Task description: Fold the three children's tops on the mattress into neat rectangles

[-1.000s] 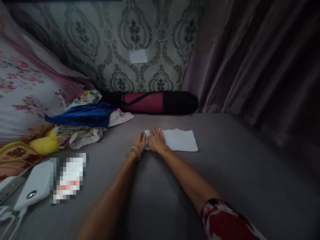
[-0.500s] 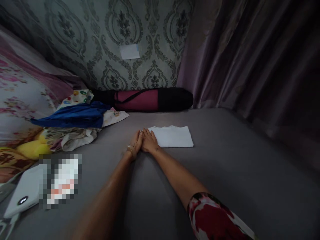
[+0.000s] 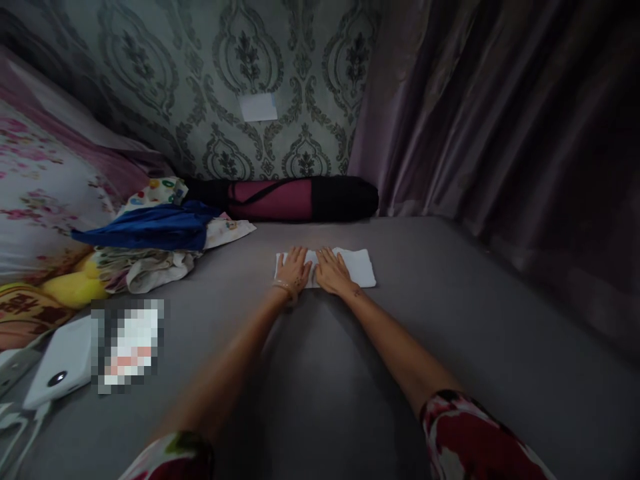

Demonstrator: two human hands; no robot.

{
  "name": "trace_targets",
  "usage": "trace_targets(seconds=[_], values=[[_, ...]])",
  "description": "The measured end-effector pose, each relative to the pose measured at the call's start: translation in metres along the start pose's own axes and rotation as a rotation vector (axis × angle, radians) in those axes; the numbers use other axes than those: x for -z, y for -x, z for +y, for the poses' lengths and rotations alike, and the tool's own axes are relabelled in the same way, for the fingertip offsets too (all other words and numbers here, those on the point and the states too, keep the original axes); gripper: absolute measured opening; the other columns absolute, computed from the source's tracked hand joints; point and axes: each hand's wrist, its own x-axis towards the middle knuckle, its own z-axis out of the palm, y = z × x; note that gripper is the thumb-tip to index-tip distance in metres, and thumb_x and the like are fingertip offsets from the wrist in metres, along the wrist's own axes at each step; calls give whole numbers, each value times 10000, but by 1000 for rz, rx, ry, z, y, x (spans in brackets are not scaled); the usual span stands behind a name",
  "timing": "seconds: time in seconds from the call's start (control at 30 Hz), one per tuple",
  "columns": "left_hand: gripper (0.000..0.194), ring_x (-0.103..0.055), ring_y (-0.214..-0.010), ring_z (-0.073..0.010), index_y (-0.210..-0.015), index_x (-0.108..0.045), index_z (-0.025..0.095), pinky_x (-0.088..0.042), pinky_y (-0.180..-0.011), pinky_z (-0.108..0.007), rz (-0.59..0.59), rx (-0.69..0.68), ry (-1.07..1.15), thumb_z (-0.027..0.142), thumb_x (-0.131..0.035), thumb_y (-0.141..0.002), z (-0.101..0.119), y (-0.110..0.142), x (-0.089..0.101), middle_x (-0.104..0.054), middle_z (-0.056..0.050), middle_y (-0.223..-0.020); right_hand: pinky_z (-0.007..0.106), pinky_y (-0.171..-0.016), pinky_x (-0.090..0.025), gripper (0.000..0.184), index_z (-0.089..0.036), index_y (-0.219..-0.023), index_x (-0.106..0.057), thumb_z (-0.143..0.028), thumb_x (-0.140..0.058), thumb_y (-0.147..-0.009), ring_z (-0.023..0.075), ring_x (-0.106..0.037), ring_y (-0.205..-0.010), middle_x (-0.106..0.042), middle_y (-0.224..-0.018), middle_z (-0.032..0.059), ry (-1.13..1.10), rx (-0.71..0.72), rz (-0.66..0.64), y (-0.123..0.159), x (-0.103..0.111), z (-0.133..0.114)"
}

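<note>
A folded white cloth lies flat on the grey bed sheet. My left hand rests palm down on the cloth's left part, fingers spread. Beside it my right hand presses flat on the cloth's middle, fingers stretched out. Only the right end of the cloth and a strip at its far left show past the hands. A bracelet sits on my left wrist.
A heap of clothes with a blue garment lies at left, by a floral pillow. A pink-and-black rolled bag lies along the patterned wall. Curtains hang at right. A white power bank sits near left.
Both hands have moved from the cloth's left edge onto its top and now lie flat. The cloth looks narrower than before, as if folded once more.
</note>
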Motion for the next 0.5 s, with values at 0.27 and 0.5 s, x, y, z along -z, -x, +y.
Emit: trace_targets(seconds=[0.27, 0.5], values=[[540, -195, -1461, -228, -1489, -306, 146, -146, -1189, -448, -133, -33, -191, 318, -202, -987, 18, -16, -19, -281, -88, -1568, 434, -1172, -122, 534, -77, -1454, -375, -257, -302, -957, 235, -237, -1436, -332, -1538, 121, 57, 15, 17, -3, -7, 15], [561, -145, -1470, -242, -1515, -251, 204, -158, -1183, -455, -271, -6, -160, 384, -144, -994, 10, -21, -33, -191, -56, -1599, 437, -1167, -146, 530, -116, -1458, -379, -301, -272, -973, 222, -255, -1428, -331, -1542, 86, 38, -10, 5, -3, -18, 16]])
